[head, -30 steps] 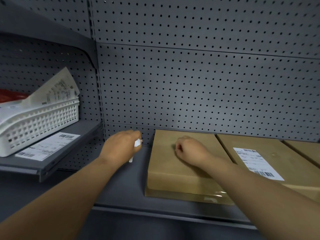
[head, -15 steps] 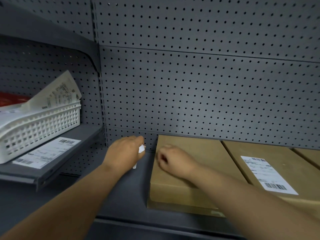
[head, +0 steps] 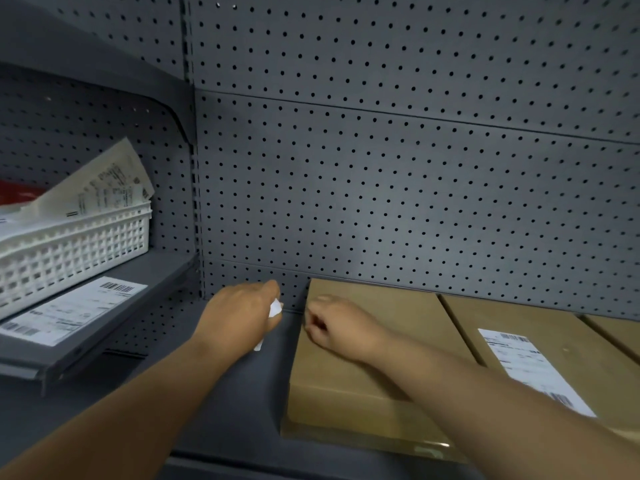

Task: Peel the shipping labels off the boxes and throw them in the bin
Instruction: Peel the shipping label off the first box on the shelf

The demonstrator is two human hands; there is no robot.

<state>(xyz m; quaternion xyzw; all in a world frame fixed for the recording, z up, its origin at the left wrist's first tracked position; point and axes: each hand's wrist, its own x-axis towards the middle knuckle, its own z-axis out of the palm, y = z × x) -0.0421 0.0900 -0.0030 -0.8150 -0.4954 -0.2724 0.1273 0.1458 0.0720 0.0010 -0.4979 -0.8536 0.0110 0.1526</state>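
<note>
Left hand [head: 239,318] grips a crumpled white label [head: 274,309] — paper pokes out past the fingers, another bit shows under the palm. Since half a second ago I see it barely shifted, same spot over the grey shelf [head: 242,393], just left of the bare box [head: 363,368]. Right hand [head: 341,325] has slid left: a second ago it sat on the middle of the box top, now it is at the box's left edge, close to the left hand but apart from it. Its fingers are curled in, knuckles up, wrist lying on the cardboard; I cannot tell if anything is pinched in them. Both forearms reach forward, the right one crossing the box's front.

Second box [head: 540,344] beside it on the right, touching, with its label [head: 530,368] still stuck on, partly under my right forearm. Third box [head: 620,336] only at the frame edge.

Left side shelf — white basket [head: 79,247] holds peeled labels [head: 100,188], one standing up tilted. Another label sheet [head: 69,313] lies flat on that shelf in front of the basket.
</note>
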